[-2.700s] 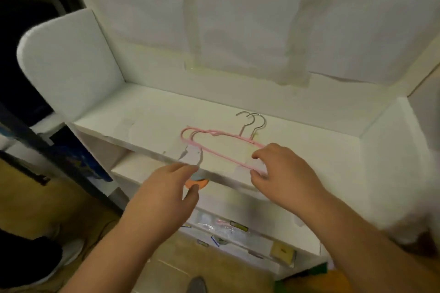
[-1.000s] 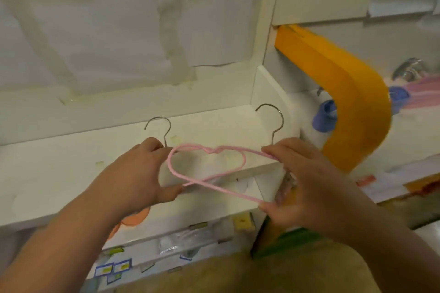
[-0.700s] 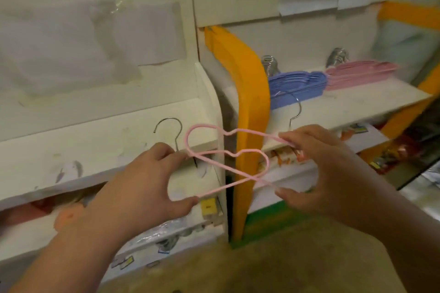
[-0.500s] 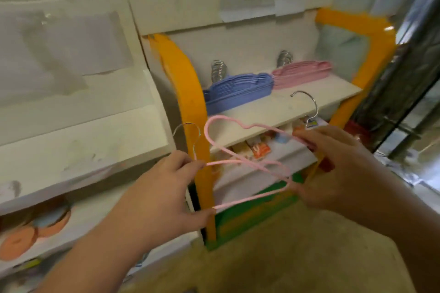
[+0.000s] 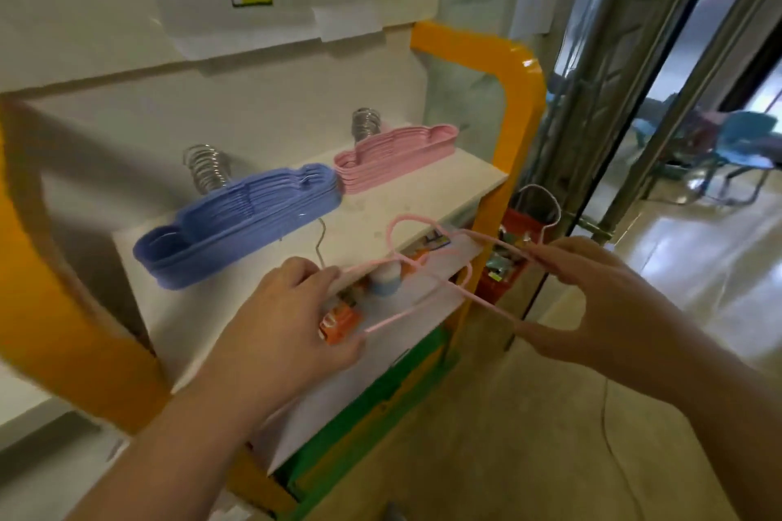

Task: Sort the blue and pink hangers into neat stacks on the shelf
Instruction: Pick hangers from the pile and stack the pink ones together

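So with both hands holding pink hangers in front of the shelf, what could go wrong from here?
The two pink hangers cross each other between the left hand and right hand, so they may snag when separated. The pink stack sits right next to the blue stack; a careless drop could knock either. The blue stack already overhangs the shelf edge.

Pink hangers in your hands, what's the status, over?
Left hand and right hand each pinch a pink hanger. Pink stack waits on shelf, beside blue stack. Path clear.
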`<state>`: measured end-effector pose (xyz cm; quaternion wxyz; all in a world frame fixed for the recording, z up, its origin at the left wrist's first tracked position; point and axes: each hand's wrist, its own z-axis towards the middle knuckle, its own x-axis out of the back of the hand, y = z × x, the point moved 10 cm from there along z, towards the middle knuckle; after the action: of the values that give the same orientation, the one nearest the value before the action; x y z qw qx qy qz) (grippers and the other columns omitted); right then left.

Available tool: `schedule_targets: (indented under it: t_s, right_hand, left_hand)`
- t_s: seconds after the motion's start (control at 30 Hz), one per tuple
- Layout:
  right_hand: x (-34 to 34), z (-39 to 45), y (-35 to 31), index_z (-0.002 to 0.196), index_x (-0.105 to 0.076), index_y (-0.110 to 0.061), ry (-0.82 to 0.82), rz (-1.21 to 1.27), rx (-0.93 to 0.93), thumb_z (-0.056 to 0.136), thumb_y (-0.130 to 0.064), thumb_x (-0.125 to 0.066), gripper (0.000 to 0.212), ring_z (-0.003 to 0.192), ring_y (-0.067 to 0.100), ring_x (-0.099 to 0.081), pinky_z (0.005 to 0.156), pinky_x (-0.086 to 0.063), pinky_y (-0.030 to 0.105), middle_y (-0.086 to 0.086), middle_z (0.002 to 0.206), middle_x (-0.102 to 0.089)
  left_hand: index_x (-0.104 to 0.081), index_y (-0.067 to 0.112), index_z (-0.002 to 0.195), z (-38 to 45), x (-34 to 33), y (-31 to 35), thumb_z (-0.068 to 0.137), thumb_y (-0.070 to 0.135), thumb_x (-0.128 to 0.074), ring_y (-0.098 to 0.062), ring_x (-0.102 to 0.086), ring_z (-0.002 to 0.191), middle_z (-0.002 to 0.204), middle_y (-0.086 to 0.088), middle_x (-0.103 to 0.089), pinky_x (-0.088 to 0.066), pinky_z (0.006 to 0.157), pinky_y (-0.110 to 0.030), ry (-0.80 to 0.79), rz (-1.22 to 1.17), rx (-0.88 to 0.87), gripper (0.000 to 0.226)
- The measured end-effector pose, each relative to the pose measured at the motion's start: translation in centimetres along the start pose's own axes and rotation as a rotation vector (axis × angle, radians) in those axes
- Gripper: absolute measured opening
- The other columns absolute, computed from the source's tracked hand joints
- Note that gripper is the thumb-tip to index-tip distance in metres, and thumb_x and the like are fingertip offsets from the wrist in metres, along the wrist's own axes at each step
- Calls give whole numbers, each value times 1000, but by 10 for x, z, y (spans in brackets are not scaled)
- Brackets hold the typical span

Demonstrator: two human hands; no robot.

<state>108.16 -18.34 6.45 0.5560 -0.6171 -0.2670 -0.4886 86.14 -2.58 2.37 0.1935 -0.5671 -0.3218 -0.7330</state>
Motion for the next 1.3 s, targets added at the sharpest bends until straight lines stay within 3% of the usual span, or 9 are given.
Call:
schedule_targets:
  t_s: [0.13, 0.23, 0.4, 0.53, 0.77, 0.93, 1.1, 1.23, 1.3]
  right_hand:
    - [13, 57, 25, 132, -42, -49, 9, -23, 4, 53, -88, -52, 88, 107, 3, -46, 87, -49, 25, -27, 120, -42]
    - [26, 105, 39, 122, -40, -55, 24, -11, -11, 51, -84, -50, 78, 103, 4, -49, 86, -49, 25, -24, 119, -44]
    - [30, 178, 73, 138, -45, -36, 35, -12, 18, 58, -80, -55, 92, 113, 4, -49, 93, -48, 25, -21, 128, -44]
    - [18, 241, 94, 142, -37, -40, -15, -12, 79, 65, -77, -65, 90, 123, 7, -41, 100, -47, 39, -19, 136, -39]
    - [19, 341, 94, 135, -48, -32, -18, 135, 311, 65, -69, -63, 80, 109, 4, -49, 90, -49, 28, -17, 120, -48]
    - [10, 390, 93, 131, -49, -32, -78, 150, 439, 68, -68, -64, 73, 114, -1, -45, 92, -43, 21, -22, 119, -45]
    - [4, 417, 85, 128, -50, -32, -135, 201, 508, 69, -61, -70, 69, 111, -1, -47, 89, -40, 14, -21, 114, -45]
    - [1, 429, 81, 129, -51, -29, -149, 216, 521, 65, -65, -69, 76, 108, -3, -49, 84, -38, 5, -21, 115, -46]
    - [0, 431, 78, 128, -50, -31, -164, 224, 529, 63, -68, -67, 77, 108, -3, -50, 83, -40, 7, -22, 114, -46]
  left_hand:
    - [-49, 37, 132, 78, -9, -5, 66, 75, -55, -6, -46, 102, 112, 15, -46, -44, 81, -25, 24, -43, -1, 76]
    - [-52, 38, 127, 136, -12, -5, 67, 74, -57, -8, -48, 104, 111, 14, -48, -47, 82, -29, 44, -50, -18, 71]
    - [-45, 37, 137, 204, -20, -8, 70, 71, -58, -11, -46, 115, 123, 13, -48, -44, 91, -27, 54, 1, -3, 76]
    - [-51, 34, 134, 250, -21, -11, 69, 58, -68, -21, -48, 117, 124, 3, -51, -44, 95, -33, 93, -14, 45, 72]
    - [-59, 37, 120, 346, -26, -8, 64, 60, -54, -20, -59, 93, 108, 4, -56, -53, 75, -32, 134, -41, 134, 60]
    - [-63, 26, 119, 388, -54, -20, 61, 73, -45, -26, -57, 105, 119, -1, -56, -52, 83, -38, 73, 81, 210, 76]
    - [-66, 25, 112, 388, -55, -26, 65, 69, -56, -28, -59, 92, 107, -1, -59, -49, 76, -32, 125, 58, 228, 65]
    - [-62, 27, 117, 386, -59, -26, 68, 74, -51, -25, -55, 98, 111, 1, -56, -50, 78, -35, 88, 93, 256, 69]
    - [-64, 23, 117, 384, -57, -24, 69, 73, -50, -27, -56, 102, 112, -2, -59, -50, 82, -39, 107, 106, 243, 71]
